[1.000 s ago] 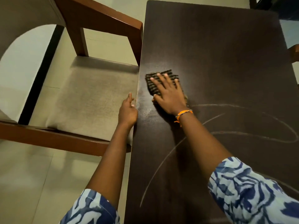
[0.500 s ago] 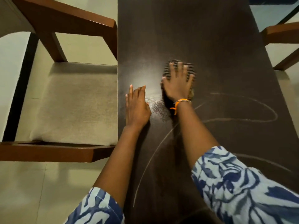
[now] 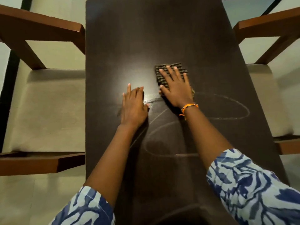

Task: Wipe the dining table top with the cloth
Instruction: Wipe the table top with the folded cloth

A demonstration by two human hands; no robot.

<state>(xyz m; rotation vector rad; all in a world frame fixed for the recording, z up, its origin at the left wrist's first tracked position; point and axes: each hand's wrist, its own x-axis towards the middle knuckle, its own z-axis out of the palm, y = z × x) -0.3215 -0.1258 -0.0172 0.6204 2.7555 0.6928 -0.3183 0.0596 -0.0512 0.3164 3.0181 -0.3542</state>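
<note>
I've got the right hand (image 3: pixel 176 91) flat on the cloth (image 3: pixel 164 71) mid-table (image 3: pixel 162 30), left hand (image 3: pixel 133 106) just beside it, chairs (image 3: pixel 40 108) either side.

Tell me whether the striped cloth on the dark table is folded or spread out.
Folded, apparently. The dark striped cloth is a compact pad barely wider than the right hand pressing it flat; layers themselves are not visible.

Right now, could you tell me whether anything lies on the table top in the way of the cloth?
Nothing visible does. The right hand presses the cloth flat on the table top; the left hand rests beside it, to its left.
</note>
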